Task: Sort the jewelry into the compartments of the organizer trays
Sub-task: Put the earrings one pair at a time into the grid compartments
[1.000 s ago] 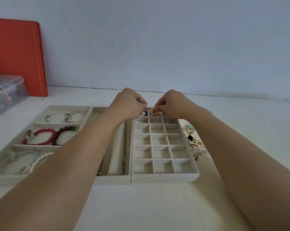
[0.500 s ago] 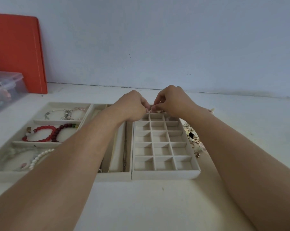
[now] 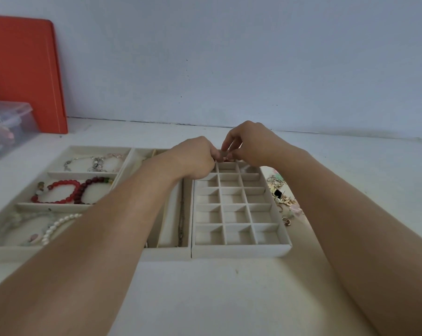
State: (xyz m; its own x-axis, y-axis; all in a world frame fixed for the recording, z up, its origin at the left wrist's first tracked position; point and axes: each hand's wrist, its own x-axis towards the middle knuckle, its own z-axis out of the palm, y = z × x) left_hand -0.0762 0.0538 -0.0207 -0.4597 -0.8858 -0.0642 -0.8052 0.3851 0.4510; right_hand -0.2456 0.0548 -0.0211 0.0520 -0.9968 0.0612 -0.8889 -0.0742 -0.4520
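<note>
Two cream organizer trays lie side by side on the white table. The right tray point(image 3: 241, 251) has a grid of small square compartments. The left tray point(image 3: 59, 173) holds a silver charm bracelet point(image 3: 96, 163), red bead bracelets point(image 3: 67, 191) and a pearl strand point(image 3: 57, 226). My left hand point(image 3: 193, 158) and my right hand point(image 3: 251, 144) meet over the far row of the grid tray. Their fingertips pinch a tiny piece of jewelry point(image 3: 225, 159), mostly hidden between them. Loose gold earrings and rings point(image 3: 281, 198) lie right of the grid tray.
An orange board point(image 3: 23, 73) leans on the wall at the far left, with a clear plastic box point(image 3: 6, 124) in front of it. A dark chain point(image 3: 181, 221) lies in a long slot of the left tray. The wall stands close behind the trays.
The view has shifted slightly. Both hands stay together over the far row of the grid tray, and the right hand's fingers have lifted and spread a little.
</note>
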